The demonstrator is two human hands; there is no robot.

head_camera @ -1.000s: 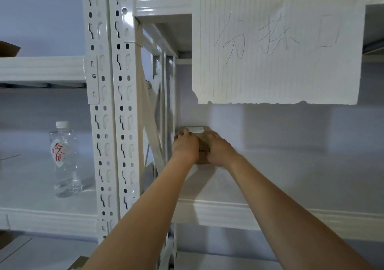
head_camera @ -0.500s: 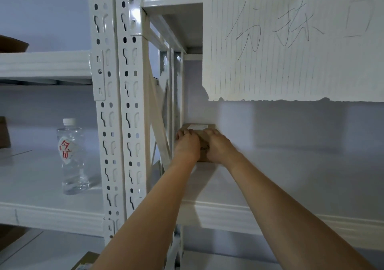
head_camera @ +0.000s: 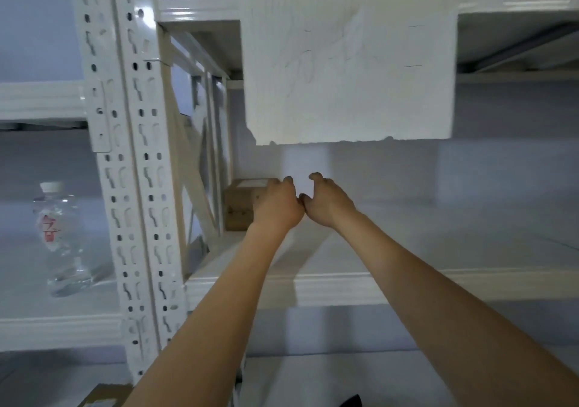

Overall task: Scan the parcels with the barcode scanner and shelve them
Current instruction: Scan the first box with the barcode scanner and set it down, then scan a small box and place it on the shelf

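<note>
Cardboard parcel [head_camera: 239,207] sits at the back left corner of the white shelf [head_camera: 407,284], tight against the rack's side bracing, pale label on top. Both my arms are stretched forward and up into the bay, forearms nearly straight, hands side by side at the far end. My left hand [head_camera: 277,207] is in front of the parcel's right end, back of the hand facing me, fingers curled loosely over; whether it touches the box I can't tell, frame is blurry there. My right hand [head_camera: 329,203] is just right of it, clear of the parcel, fingers bent and hanging loose, holding nothing. Thumbs of the two hands meet or nearly meet between them.

White lined paper sign [head_camera: 347,74] hangs from the upper shelf beam, faint handwritten strokes on it, lower edge just above my hands. Perforated white upright [head_camera: 131,162] stands left of the bay. Clear water bottle [head_camera: 61,237] with a red-marked label stands upright on the neighbouring shelf to the left, well apart from the parcel. Another brown box [head_camera: 100,399] with a label shows at the bottom edge, partly cut off.
</note>
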